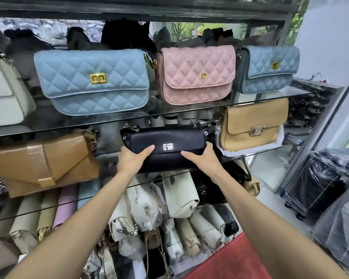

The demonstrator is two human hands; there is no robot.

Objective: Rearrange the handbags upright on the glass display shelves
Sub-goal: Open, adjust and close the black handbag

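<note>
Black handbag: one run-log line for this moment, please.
black handbag | middle glass shelf | left hand and right hand hold its ends | between brown bag and tan bag

blue quilted bags (pixel 93 81): 2 | pink bag (pixel 197 74): 1 | tan bags (pixel 254 125): 2 | black bag (pixel 165 146): 1

The white bag (pixel 4 87) is cut by the left edge. Fingers of both hands hide behind the black bag (pixel 165 141).

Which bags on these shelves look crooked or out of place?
The brown bag on the middle shelf's left leans tilted, not upright. The black bag, gripped by both hands, also tilts back. The top-shelf bags look straight.
</note>
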